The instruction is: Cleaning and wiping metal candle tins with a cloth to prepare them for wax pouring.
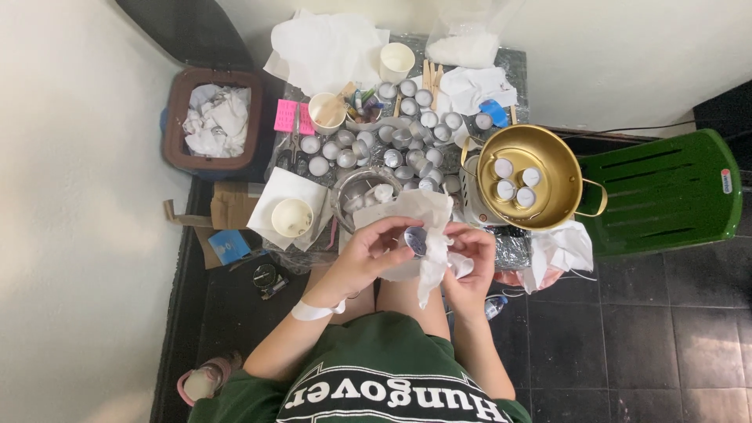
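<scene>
Fingers (389,235) of the left hand (368,254) are pinching a small round metal cup (416,239), shiny and thin-walled. Beside it the right hand (470,262) is closing narrow on a crumpled white tissue (429,235), soft and wrinkled, which is hanging below the fingers and hiding part of the cup. Just beyond the fingertips a steel bowl (352,196) is sitting half covered. Farther away a golden pot (548,168) is holding four wax-filled cups (515,182).

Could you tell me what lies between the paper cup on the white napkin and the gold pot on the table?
In the head view, between the paper cup and the gold pot sits a glass bowl holding small tins, with crumpled white tissue beside it.
</scene>
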